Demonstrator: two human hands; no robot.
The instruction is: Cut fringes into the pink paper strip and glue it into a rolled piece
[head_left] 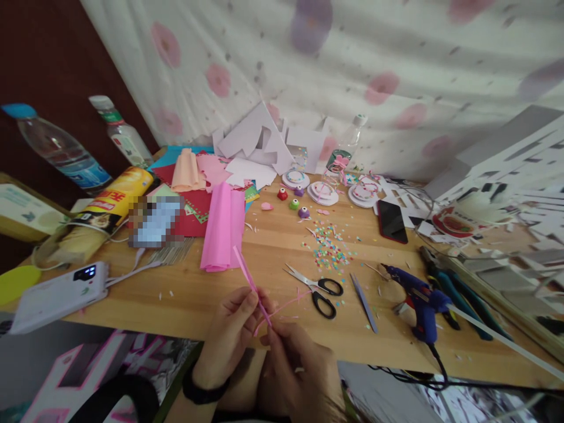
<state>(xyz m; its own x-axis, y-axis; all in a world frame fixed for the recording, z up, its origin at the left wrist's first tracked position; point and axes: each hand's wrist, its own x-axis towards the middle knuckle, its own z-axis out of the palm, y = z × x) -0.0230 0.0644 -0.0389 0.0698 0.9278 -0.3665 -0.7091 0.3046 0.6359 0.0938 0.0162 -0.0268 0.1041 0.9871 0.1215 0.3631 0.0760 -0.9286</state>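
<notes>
A narrow pink paper strip [244, 267] slants between my two hands over the table's front edge. My left hand [238, 320] pinches it near the middle, thumb on top, with a dark band on the wrist. The fingers of my right hand [299, 364] are closed on the strip's lower end. A thin pink piece curls off to the right beside my fingers. Pink crepe paper [222, 229] lies folded beyond my left hand. Black-handled scissors [315, 285] rest open just to the right, with tweezers [365, 304] beside them.
A blue glue gun [418, 299] and pliers [462, 294] lie at the right, near a black phone [392, 221]. Confetti [330, 249] is scattered mid-table, before round white pieces [323, 192]. A white power bank [61, 296] and bottles [61, 147] are at the left.
</notes>
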